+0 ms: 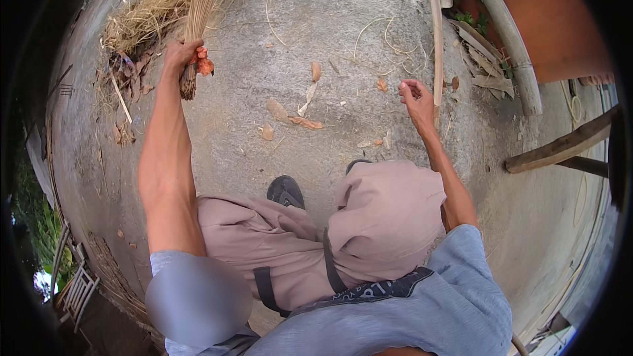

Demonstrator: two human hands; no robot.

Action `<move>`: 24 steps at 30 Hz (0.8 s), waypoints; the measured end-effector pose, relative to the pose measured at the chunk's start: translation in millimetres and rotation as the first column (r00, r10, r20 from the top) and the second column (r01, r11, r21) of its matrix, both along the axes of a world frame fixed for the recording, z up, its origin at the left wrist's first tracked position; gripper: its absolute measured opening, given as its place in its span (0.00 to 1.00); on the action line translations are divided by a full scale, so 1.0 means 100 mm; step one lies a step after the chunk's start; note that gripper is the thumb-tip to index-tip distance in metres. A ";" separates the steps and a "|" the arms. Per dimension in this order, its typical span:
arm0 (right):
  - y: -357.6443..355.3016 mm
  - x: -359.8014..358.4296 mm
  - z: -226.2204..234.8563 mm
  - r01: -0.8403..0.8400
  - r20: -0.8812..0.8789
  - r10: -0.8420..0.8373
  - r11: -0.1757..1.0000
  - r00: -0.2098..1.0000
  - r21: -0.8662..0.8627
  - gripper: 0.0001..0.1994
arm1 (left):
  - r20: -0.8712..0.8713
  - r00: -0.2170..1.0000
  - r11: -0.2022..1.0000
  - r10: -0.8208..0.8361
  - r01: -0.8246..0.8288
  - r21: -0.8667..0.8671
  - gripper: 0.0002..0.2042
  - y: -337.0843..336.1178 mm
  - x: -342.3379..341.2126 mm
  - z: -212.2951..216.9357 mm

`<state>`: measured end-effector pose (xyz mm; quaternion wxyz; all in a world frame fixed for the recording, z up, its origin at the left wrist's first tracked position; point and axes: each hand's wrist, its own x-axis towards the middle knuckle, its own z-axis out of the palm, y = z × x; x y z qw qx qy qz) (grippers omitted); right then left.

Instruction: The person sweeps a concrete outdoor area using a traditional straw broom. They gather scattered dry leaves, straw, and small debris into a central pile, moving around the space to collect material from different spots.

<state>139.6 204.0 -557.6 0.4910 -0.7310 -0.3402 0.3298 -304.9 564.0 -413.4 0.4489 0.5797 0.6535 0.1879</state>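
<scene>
My left hand (180,55) is closed around a stick broom (202,10), a bundle of thin brown sticks, near its bound end. An orange-red wrap (205,64) shows beside my fingers, and the cut butt ends stick out below the fist. The sticks fan away toward the far edge. On the other side, my right hand (417,99) hovers over the concrete, fingers loosely curled and apart, with nothing seen in it. Close beside it runs a long pale wooden strip (435,26); whether my wrist touches that strip I cannot tell.
A heap of dry straw (148,13) lies at the far left. Dry leaves (306,122) and loose fibres are scattered on the concrete floor (244,132). To the right are a thick pole (511,33), an orange-brown wall (547,13) and a wooden beam (560,147).
</scene>
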 end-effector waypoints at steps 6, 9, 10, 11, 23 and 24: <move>0.22 -1.49 -0.24 -0.583 0.424 0.581 0.800 0.695 -0.142 0.21 | -0.104 0.995 0.987 0.009 0.008 0.162 0.12 0.10 -0.02 -0.23; 0.42 -1.93 -0.31 -0.639 0.518 0.621 0.749 0.588 -0.174 0.21 | -0.170 0.985 0.985 -0.011 0.041 0.170 0.20 0.18 -0.21 -0.25; 0.50 -2.01 -0.32 -0.652 0.553 0.618 0.740 0.559 -0.167 0.19 | -0.185 0.983 0.983 0.004 0.030 0.183 0.20 0.17 -0.24 -0.24; 0.56 -2.05 -0.33 -0.664 0.588 0.611 0.730 0.530 -0.161 0.18 | -0.199 0.980 0.980 0.019 0.021 0.195 0.20 0.17 -0.26 -0.24; 1.22 -2.55 -0.32 -0.609 0.740 0.495 0.780 0.456 -0.146 0.12 | -0.288 0.955 0.971 0.075 -0.004 0.239 0.20 -0.16 -0.37 0.06; 1.25 -2.60 -0.37 -0.618 0.734 0.504 0.772 0.454 -0.148 0.13 | -0.277 0.958 0.968 0.072 0.000 0.252 0.20 -0.15 -0.34 0.05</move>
